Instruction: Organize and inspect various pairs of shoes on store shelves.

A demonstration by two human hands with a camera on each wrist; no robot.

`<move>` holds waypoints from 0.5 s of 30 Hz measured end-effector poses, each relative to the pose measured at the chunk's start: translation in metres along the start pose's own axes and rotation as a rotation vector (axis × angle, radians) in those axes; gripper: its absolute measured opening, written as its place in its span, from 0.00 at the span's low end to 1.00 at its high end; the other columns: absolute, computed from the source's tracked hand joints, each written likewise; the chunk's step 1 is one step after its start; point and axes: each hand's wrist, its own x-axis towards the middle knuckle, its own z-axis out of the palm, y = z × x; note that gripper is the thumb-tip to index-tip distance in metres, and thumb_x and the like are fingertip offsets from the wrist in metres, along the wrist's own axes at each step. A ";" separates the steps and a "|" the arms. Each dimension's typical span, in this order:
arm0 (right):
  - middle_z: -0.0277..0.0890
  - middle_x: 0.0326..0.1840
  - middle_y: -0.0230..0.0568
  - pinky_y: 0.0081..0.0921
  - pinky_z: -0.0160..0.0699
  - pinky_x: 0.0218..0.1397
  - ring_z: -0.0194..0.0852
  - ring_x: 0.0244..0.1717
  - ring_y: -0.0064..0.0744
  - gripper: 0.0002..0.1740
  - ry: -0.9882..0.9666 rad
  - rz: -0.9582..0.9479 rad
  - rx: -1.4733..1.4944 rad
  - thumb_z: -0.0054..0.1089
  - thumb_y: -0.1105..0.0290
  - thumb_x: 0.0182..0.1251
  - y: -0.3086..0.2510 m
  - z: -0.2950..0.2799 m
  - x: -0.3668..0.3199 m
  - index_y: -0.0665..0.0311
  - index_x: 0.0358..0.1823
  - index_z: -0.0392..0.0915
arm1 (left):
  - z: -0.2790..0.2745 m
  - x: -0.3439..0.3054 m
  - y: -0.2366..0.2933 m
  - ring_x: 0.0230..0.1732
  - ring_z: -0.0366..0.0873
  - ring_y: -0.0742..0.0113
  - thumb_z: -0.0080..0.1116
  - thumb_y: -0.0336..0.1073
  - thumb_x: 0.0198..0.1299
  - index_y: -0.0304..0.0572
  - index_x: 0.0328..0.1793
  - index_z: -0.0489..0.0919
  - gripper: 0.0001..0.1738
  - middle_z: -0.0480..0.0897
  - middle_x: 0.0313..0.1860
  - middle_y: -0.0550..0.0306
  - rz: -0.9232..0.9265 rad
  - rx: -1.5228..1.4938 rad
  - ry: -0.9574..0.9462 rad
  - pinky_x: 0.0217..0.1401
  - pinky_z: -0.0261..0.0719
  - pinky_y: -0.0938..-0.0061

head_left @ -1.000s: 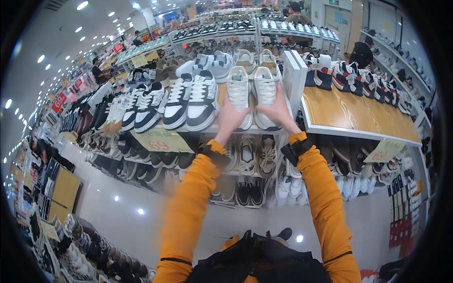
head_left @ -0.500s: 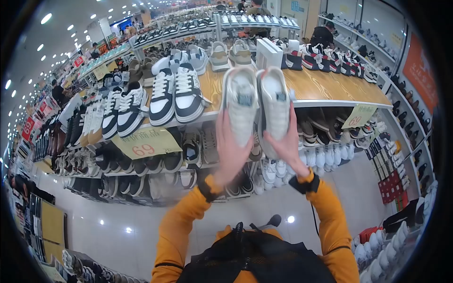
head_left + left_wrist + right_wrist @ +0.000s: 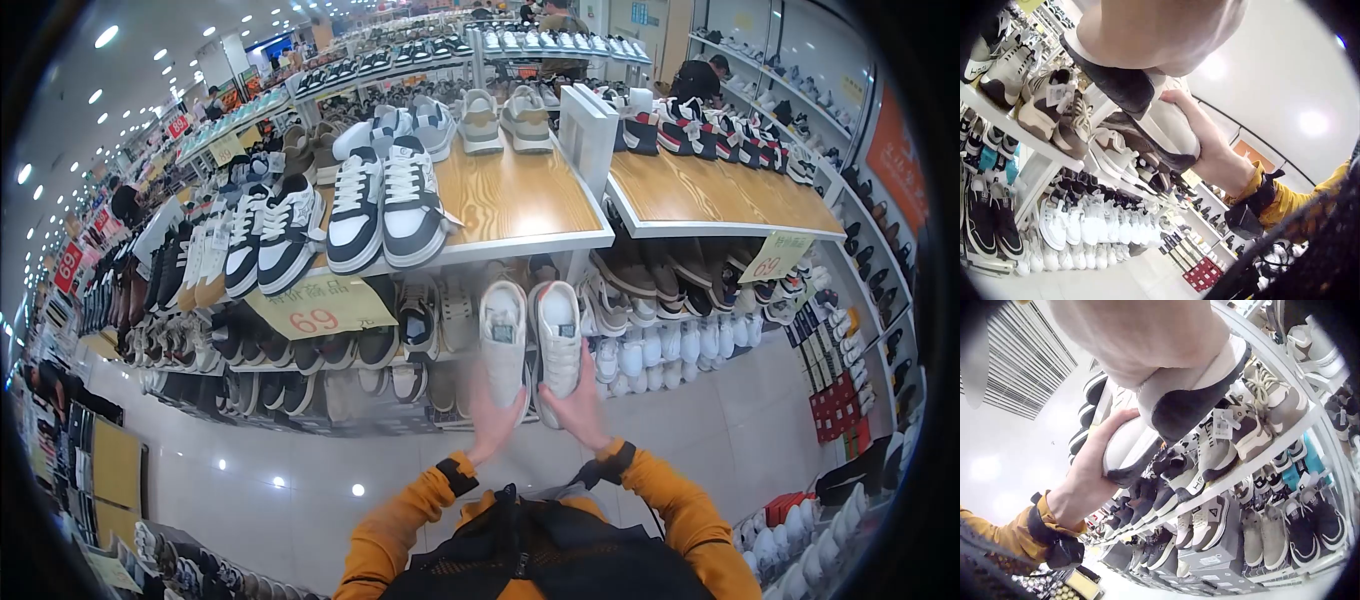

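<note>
Clasping white sneakers by the toes, one in left grip, one in right grip, off the front edge of the wooden shelf; seemingly at the carrying step, next needing even support.

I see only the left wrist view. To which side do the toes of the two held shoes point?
Observer: In the head view, the toes of both pale shoes point toward the dark vest on the person.
Operator: Thank you. What stands on the shelf top in front?
Observer: Dark-and-white sneakers stand near the front edge of the wooden shelf top.
Operator: I cannot read any number. Is there one below that edge?
Observer: Yes, the pale yellow sign there shows 69 in reddish digits.
</note>
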 end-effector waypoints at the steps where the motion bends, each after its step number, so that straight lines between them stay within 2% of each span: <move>1: 0.55 0.73 0.56 0.37 0.58 0.73 0.56 0.73 0.48 0.56 0.010 -0.028 -0.013 0.72 0.68 0.48 0.009 0.005 0.011 0.70 0.76 0.45 | 0.005 0.010 -0.005 0.69 0.67 0.45 0.72 0.33 0.47 0.33 0.76 0.56 0.51 0.67 0.69 0.38 -0.014 0.027 0.020 0.71 0.64 0.61; 2: 0.54 0.74 0.57 0.38 0.57 0.74 0.55 0.74 0.51 0.56 0.021 -0.055 -0.023 0.72 0.66 0.48 0.017 0.012 0.025 0.70 0.76 0.46 | 0.008 0.023 -0.011 0.69 0.67 0.45 0.72 0.33 0.47 0.33 0.76 0.56 0.51 0.67 0.69 0.38 -0.014 0.032 0.021 0.71 0.64 0.61; 5: 0.54 0.73 0.59 0.38 0.58 0.74 0.55 0.73 0.52 0.56 -0.005 -0.071 -0.012 0.71 0.66 0.48 0.021 0.018 0.081 0.71 0.76 0.46 | 0.024 0.073 -0.026 0.68 0.68 0.45 0.72 0.34 0.48 0.32 0.75 0.56 0.50 0.68 0.68 0.37 -0.075 0.064 0.009 0.70 0.65 0.62; 7: 0.55 0.73 0.60 0.38 0.58 0.73 0.56 0.73 0.53 0.56 -0.024 -0.076 -0.018 0.71 0.66 0.48 0.029 0.024 0.116 0.72 0.75 0.46 | 0.041 0.106 -0.040 0.67 0.67 0.39 0.71 0.43 0.51 0.31 0.75 0.55 0.51 0.68 0.66 0.33 0.140 0.016 0.098 0.69 0.65 0.57; 8: 0.56 0.71 0.62 0.38 0.61 0.72 0.58 0.71 0.56 0.56 -0.008 -0.108 -0.057 0.72 0.66 0.47 0.040 0.030 0.135 0.73 0.75 0.46 | 0.046 0.123 -0.043 0.67 0.67 0.39 0.71 0.43 0.51 0.31 0.75 0.55 0.51 0.68 0.66 0.33 0.147 0.022 0.103 0.69 0.65 0.57; 10: 0.58 0.70 0.65 0.39 0.63 0.71 0.59 0.70 0.58 0.56 0.011 -0.152 -0.093 0.72 0.66 0.47 0.052 0.034 0.164 0.73 0.74 0.47 | 0.058 0.153 -0.050 0.66 0.67 0.35 0.71 0.43 0.50 0.30 0.75 0.54 0.52 0.68 0.66 0.30 0.005 0.115 0.046 0.68 0.67 0.57; 12: 0.60 0.67 0.70 0.40 0.67 0.68 0.62 0.66 0.62 0.55 -0.130 0.001 -0.084 0.73 0.64 0.46 0.055 0.034 0.197 0.75 0.72 0.48 | 0.069 0.179 -0.063 0.64 0.68 0.34 0.72 0.43 0.48 0.29 0.73 0.56 0.52 0.69 0.64 0.30 0.036 0.123 0.081 0.65 0.70 0.55; 13: 0.60 0.65 0.74 0.41 0.69 0.66 0.64 0.64 0.65 0.56 -0.205 0.121 -0.134 0.73 0.60 0.45 0.070 0.038 0.210 0.76 0.71 0.49 | 0.076 0.189 -0.071 0.63 0.69 0.34 0.73 0.43 0.46 0.29 0.72 0.57 0.52 0.70 0.63 0.30 -0.042 0.162 0.034 0.65 0.70 0.55; 14: 0.60 0.65 0.74 0.41 0.69 0.66 0.64 0.64 0.65 0.56 -0.200 0.114 -0.130 0.73 0.60 0.45 0.085 0.043 0.216 0.76 0.71 0.49 | 0.083 0.195 -0.080 0.62 0.70 0.34 0.74 0.43 0.45 0.28 0.71 0.58 0.51 0.70 0.62 0.29 -0.121 0.202 -0.014 0.64 0.71 0.55; 15: 0.59 0.66 0.74 0.42 0.67 0.68 0.62 0.65 0.66 0.57 -0.210 0.047 -0.198 0.74 0.59 0.45 0.104 0.051 0.217 0.77 0.72 0.48 | 0.086 0.197 -0.085 0.61 0.72 0.37 0.75 0.46 0.44 0.34 0.70 0.61 0.50 0.72 0.61 0.32 -0.079 0.123 -0.046 0.63 0.71 0.56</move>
